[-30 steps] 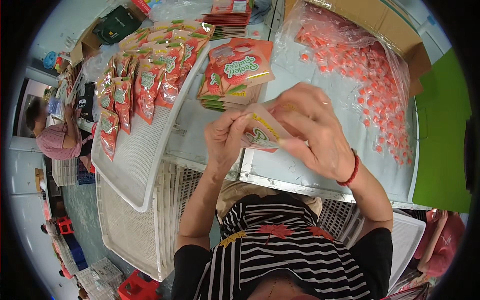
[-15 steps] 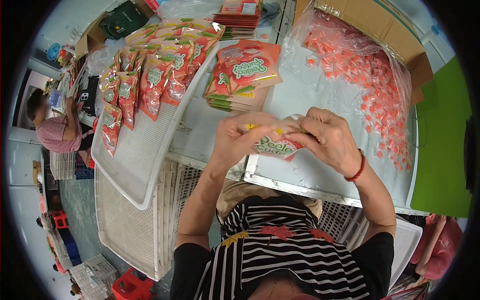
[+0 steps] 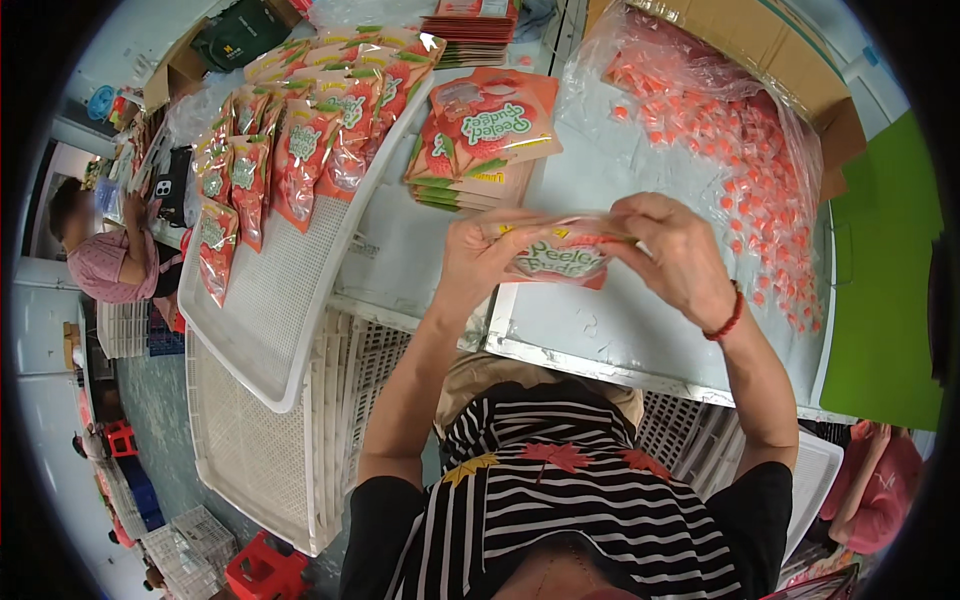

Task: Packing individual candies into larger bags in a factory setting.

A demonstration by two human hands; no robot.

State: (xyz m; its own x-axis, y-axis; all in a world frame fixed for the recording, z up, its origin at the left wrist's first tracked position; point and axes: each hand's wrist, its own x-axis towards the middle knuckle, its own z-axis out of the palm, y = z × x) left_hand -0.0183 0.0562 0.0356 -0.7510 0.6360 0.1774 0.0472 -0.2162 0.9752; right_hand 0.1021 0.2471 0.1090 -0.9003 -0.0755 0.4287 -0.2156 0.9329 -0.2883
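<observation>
A pink and red candy pouch (image 3: 558, 262) is held up over the table's front part, its printed face tilted toward me. My left hand (image 3: 478, 258) is closed on the pouch's left edge. At the upper right corner the fingers and thumb of my right hand (image 3: 680, 252) pinch the pouch's top. The opening between my hands is blurred, so I cannot tell if anything is inside. Just beyond lies a stack of flat pouches (image 3: 495, 125). To the right is a spread of small wrapped red candies (image 3: 745, 170) on clear plastic.
A white mesh tray (image 3: 290, 290) with several filled pouches (image 3: 300, 150) stands at left, over stacked trays (image 3: 255, 440). A cardboard box (image 3: 760, 50) and a green panel (image 3: 885, 270) bound the right. Another person (image 3: 115, 255) works at far left; a second person (image 3: 875, 490) is at lower right.
The pouch has spread wider and risen slightly between my hands. My right hand has moved up and a little outward, its fingers less curled. The left hand keeps its hold.
</observation>
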